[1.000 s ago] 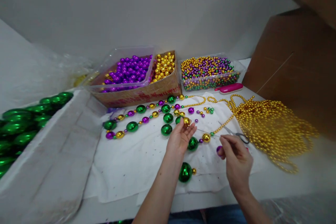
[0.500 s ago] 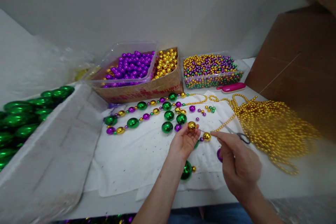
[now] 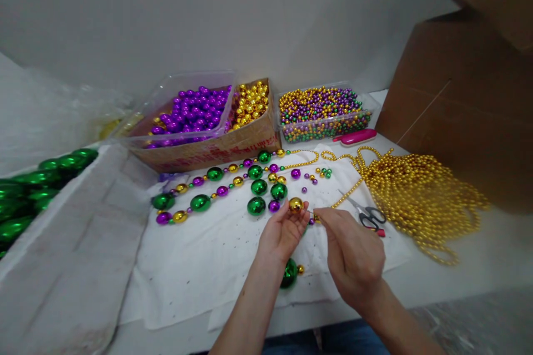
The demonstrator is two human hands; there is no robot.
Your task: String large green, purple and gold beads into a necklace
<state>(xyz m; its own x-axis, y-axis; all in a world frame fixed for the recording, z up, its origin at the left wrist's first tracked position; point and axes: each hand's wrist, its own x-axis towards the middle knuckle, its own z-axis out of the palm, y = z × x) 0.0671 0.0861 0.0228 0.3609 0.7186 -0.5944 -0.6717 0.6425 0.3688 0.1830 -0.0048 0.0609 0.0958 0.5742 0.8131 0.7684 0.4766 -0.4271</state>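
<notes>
My left hand [image 3: 286, 230] holds a gold bead [image 3: 296, 205] between thumb and fingertips, palm turned up. Close on its right, my right hand [image 3: 356, 252] is closed in a pinch at the bead's side, on what looks like a thin needle or wire, too fine to make out fully. A small purple bead [image 3: 311, 221] shows just below the fingertips; more of that strand is hidden behind my right hand. A big green bead [image 3: 288, 274] and a small gold bead [image 3: 300, 269] lie beneath my wrists. Loose green beads [image 3: 256, 206] rest left of my left hand.
A beaded necklace [image 3: 200, 202] stretches across the white cloth [image 3: 187, 266]. Scissors [image 3: 370, 215] and gold bead strands [image 3: 420, 194] lie right. Behind stand a cardboard box [image 3: 200, 156] with purple and gold beads, a clear tub [image 3: 327, 122] of small beads and a pink-handled tool [image 3: 358, 136].
My right hand has moved left, closer to the gold bead in my left hand. It now covers the strand's other gold bead, and more of the scissors shows. The camera view has shifted slightly.
</notes>
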